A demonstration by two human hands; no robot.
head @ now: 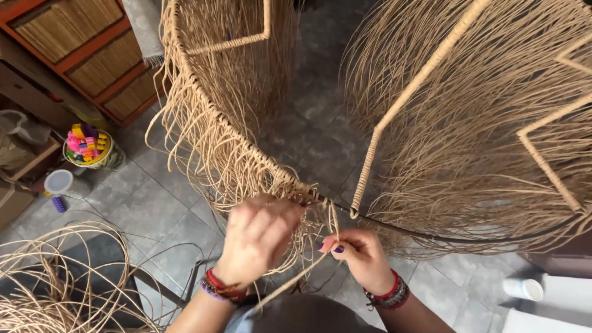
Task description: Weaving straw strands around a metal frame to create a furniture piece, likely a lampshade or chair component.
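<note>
Both hands, left hand (pixel 256 237) and right hand (pixel 361 253), pinch strands (pixel 330 225) at rim (pixel 394 225).

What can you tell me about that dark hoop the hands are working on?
The dark hoop is a thin black ring, seemingly metal, curving across the view. Tan cane-like strands wrap its left part and hang off it loosely; the right stretch is bare. The left hand grips the wrapped end, and the right hand pinches a strand just below.

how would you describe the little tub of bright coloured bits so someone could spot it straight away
Start at the orange-framed cabinet with woven fronts at upper left. On the grey tiled floor just below it stands a small round tub. It alone is heaped with pink, yellow and purple pieces; the container beside it has a plain white lid.
</note>
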